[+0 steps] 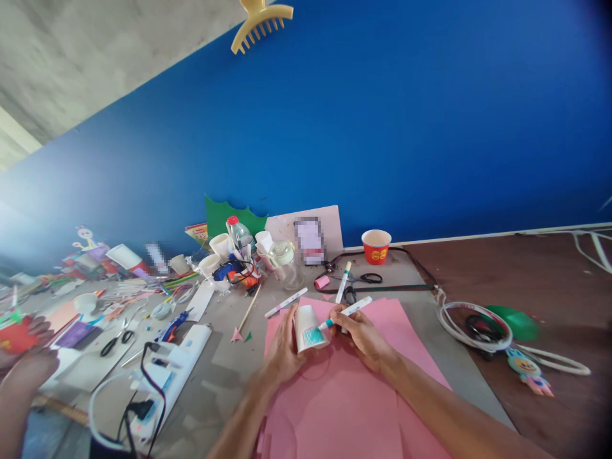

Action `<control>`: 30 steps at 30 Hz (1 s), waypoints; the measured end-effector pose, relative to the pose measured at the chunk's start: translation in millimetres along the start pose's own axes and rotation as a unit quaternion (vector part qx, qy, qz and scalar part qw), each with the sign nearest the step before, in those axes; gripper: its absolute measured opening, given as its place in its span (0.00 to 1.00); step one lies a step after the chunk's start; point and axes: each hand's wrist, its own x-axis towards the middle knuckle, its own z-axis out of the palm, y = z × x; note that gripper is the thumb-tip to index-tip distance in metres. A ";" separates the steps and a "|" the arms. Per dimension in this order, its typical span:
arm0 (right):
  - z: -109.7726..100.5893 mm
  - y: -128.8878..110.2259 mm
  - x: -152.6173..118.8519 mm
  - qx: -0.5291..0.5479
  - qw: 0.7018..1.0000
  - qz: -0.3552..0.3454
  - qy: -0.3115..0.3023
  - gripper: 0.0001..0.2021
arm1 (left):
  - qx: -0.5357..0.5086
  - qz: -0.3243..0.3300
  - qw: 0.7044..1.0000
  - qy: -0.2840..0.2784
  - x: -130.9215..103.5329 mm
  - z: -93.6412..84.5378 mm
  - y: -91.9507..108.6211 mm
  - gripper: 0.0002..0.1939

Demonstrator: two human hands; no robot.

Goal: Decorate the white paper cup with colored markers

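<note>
My left hand is wrapped round a white paper cup, which is tilted and turned bottom-up or sideways; I cannot tell which. A patch of teal and pink pattern marks the cup's side. In my right hand is a white acrylic marker with a teal tip, which touches or nearly touches that patch. Pink paper sheets lie under both hands. Just beyond them rest a second marker with a green band and a third marker with a pinkish end.
A red paper bowl stands at the back, near black-handled scissors. To the left are a glass jar, a power strip and a blue glue gun. A co-worker's hand holds something red. Coiled white cable lies right.
</note>
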 end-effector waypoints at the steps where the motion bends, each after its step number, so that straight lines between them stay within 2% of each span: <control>1: -0.1 0.3 0.1 0.000 1.000 -0.005 -0.001 0.19 | 0.001 0.000 1.000 0.002 -0.1 0.2 -0.2 0.48; 15: 0.0 -1.1 -3.6 -0.038 0.998 -0.049 -0.031 0.19 | 0.003 0.013 1.000 -0.009 2.9 0.3 -0.2 0.48; 22: -2.8 0.9 -1.7 -0.050 0.997 -0.053 -0.023 0.17 | -0.005 0.008 1.000 -0.003 2.0 1.0 0.6 0.46; 30: -3.1 1.0 -0.6 -0.053 0.998 -0.044 -0.011 0.15 | 0.011 -0.005 1.000 -0.021 1.9 -1.0 3.7 0.48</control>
